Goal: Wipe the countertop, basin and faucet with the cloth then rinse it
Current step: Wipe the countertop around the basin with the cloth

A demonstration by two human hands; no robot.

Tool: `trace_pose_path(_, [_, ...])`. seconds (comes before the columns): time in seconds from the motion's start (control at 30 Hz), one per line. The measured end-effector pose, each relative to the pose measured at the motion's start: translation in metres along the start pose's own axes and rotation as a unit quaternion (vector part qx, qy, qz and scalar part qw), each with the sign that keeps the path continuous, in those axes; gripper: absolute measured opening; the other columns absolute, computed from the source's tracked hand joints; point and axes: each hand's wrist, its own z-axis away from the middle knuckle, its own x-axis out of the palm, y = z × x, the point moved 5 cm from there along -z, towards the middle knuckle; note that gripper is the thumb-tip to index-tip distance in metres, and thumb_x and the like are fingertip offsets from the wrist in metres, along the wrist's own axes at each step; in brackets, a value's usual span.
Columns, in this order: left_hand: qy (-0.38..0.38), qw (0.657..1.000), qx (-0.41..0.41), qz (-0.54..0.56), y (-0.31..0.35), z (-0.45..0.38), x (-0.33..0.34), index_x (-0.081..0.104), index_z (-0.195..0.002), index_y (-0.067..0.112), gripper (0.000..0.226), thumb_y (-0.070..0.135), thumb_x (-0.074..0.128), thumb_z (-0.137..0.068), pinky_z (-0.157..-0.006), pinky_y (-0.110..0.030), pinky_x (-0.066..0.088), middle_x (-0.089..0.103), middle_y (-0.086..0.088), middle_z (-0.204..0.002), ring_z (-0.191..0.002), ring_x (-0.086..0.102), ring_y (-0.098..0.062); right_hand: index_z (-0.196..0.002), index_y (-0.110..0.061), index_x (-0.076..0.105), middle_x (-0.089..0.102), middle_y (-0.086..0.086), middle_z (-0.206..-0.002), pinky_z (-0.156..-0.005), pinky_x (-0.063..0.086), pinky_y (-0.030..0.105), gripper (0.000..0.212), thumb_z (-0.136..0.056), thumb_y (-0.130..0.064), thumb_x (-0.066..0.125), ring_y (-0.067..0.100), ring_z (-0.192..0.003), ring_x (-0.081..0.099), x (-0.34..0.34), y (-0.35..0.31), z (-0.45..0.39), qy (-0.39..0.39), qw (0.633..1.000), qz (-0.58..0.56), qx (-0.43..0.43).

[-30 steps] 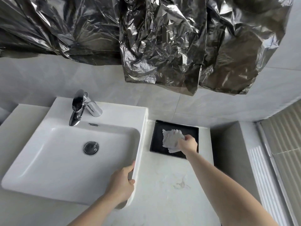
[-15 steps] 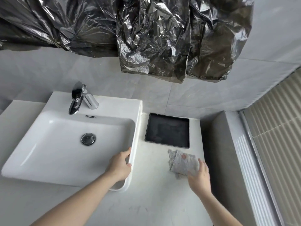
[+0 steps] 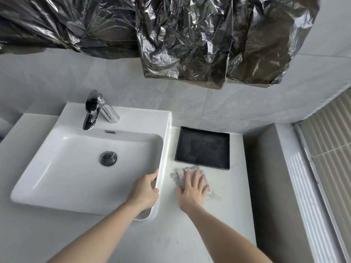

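Two bare hands work: right hand [image 3: 191, 188], fingers spread flat, presses the crumpled grey cloth [image 3: 182, 175] onto the pale stone countertop [image 3: 218, 215]; left hand [image 3: 145, 188] grips the white ceramic basin [image 3: 76, 158] rim with curled fingers.

Pale grey marbled wall tiles [image 3: 218, 103] fill the middle of the frame. Crinkled dark plastic sheeting [image 3: 171, 35] hangs across the top (glossy, catching daylight). At right, a grey ledge [image 3: 266, 168] borders a white ribbed panel [image 3: 303, 186] and beige slatted tiling [image 3: 334, 141].
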Motion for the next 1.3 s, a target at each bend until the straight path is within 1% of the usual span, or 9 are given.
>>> trace_pose_path(0.27, [0.005, 1.0, 0.003, 0.01, -0.005, -0.001, 0.001, 0.036, -0.15, 0.04, 0.077, 0.018, 0.065, -0.083, -0.108, -0.033, 0.045, 0.056, 0.011, -0.142, -0.134, 0.05, -0.01, -0.164, -0.034, -0.009, -0.026, 0.003, -0.17, -0.125, -0.01, 0.058, 0.063, -0.109, -0.043, 0.022, 0.031, -0.156, -0.023, 0.005, -0.005, -0.005, 0.004, 0.985, 0.067, -0.159])
trace_pose_path(0.4, [0.004, 1.0, 0.002, 0.006, -0.003, 0.002, 0.001, 0.033, -0.152, 0.037, 0.075, 0.016, 0.062, -0.087, -0.109, -0.033, 0.044, 0.054, 0.008, -0.144, -0.136, 0.048, -0.014, -0.164, -0.036, -0.003, -0.017, -0.005, -0.171, -0.128, -0.002, 0.052, 0.062, -0.109, -0.034, 0.026, 0.022, -0.159, -0.016, -0.01, 0.077, -0.002, 0.053, 0.993, 0.036, -0.099])
trace_pose_path(0.57, [0.021, 0.999, 0.01, -0.048, 0.01, 0.016, -0.001, 0.027, -0.155, 0.037, 0.071, 0.017, 0.055, -0.094, -0.103, -0.034, 0.046, 0.057, 0.002, -0.141, -0.131, 0.05, -0.026, -0.164, -0.031, 0.018, -0.002, -0.007, -0.173, -0.128, 0.018, 0.043, 0.091, -0.087, 0.011, 0.039, 0.016, -0.16, 0.002, -0.035, 0.185, 0.026, 0.086, 0.995, -0.033, 0.045])
trace_pose_path(0.7, [0.017, 0.996, 0.027, -0.078, 0.01, 0.041, -0.004, 0.029, -0.153, 0.04, 0.061, 0.024, 0.05, -0.097, -0.093, -0.036, 0.05, 0.064, 0.003, -0.124, -0.118, 0.057, -0.026, -0.158, -0.031, 0.038, 0.027, -0.008, -0.169, -0.117, 0.039, 0.033, 0.088, -0.081, 0.012, 0.038, 0.016, -0.152, 0.034, -0.053, 0.165, 0.041, 0.113, 0.983, -0.121, 0.083])
trace_pose_path(0.8, [0.077, 0.99, 0.111, -0.03, 0.007, 0.082, -0.016, 0.057, -0.131, 0.039, 0.042, 0.019, 0.055, -0.094, -0.09, -0.03, 0.05, 0.061, 0.021, -0.117, -0.106, 0.059, -0.009, -0.155, -0.031, 0.043, 0.037, -0.009, -0.165, -0.111, 0.044, 0.029, 0.08, -0.087, 0.011, 0.034, 0.018, -0.144, 0.047, -0.051, 0.106, 0.044, 0.136, 0.976, -0.167, 0.017])
trace_pose_path(0.9, [0.124, 0.973, 0.196, -0.012, -0.007, 0.133, -0.024, 0.064, -0.102, 0.038, 0.035, 0.007, 0.056, -0.089, -0.077, -0.021, 0.05, 0.057, 0.026, -0.106, -0.096, 0.056, -0.001, -0.155, -0.03, 0.043, 0.035, -0.007, -0.166, -0.117, 0.04, 0.033, 0.083, -0.086, 0.013, 0.032, 0.018, -0.151, 0.036, -0.035, 0.04, 0.052, 0.118, 0.977, -0.165, -0.071])
trace_pose_path(1.03, [0.042, 0.988, 0.141, -0.054, -0.066, 0.16, -0.006, 0.06, -0.093, 0.044, 0.027, 0.018, 0.056, -0.086, -0.075, -0.023, 0.051, 0.053, 0.028, -0.105, -0.092, 0.055, 0.003, -0.163, -0.027, 0.022, 0.004, -0.003, -0.174, -0.13, 0.01, 0.038, 0.081, -0.091, 0.007, 0.034, 0.025, -0.16, 0.001, 0.018, -0.011, 0.06, 0.003, 0.986, -0.065, -0.151])
trace_pose_path(1.13, [-0.049, 0.992, 0.049, -0.106, -0.124, 0.157, 0.012, 0.052, -0.118, 0.045, 0.037, 0.03, 0.055, -0.084, -0.094, -0.027, 0.049, 0.038, 0.029, -0.129, -0.117, 0.049, 0.001, -0.165, -0.029, -0.001, -0.021, -0.003, -0.171, -0.128, -0.01, 0.042, 0.075, -0.103, -0.01, 0.035, 0.026, -0.158, -0.018, 0.035, -0.001, 0.067, -0.009, 0.986, 0.017, -0.165])
trace_pose_path(1.3, [-0.101, 0.975, -0.109, -0.166, -0.191, 0.138, 0.012, -0.005, -0.158, 0.032, 0.108, 0.05, 0.067, -0.08, -0.115, -0.042, 0.034, -0.018, 0.003, -0.164, -0.15, 0.01, -0.035, -0.165, -0.033, -0.003, -0.016, 0.002, -0.172, -0.129, -0.001, 0.047, 0.063, -0.11, -0.03, 0.028, 0.026, -0.159, -0.014, 0.011, 0.106, 0.065, 0.055, 0.998, 0.006, -0.042])
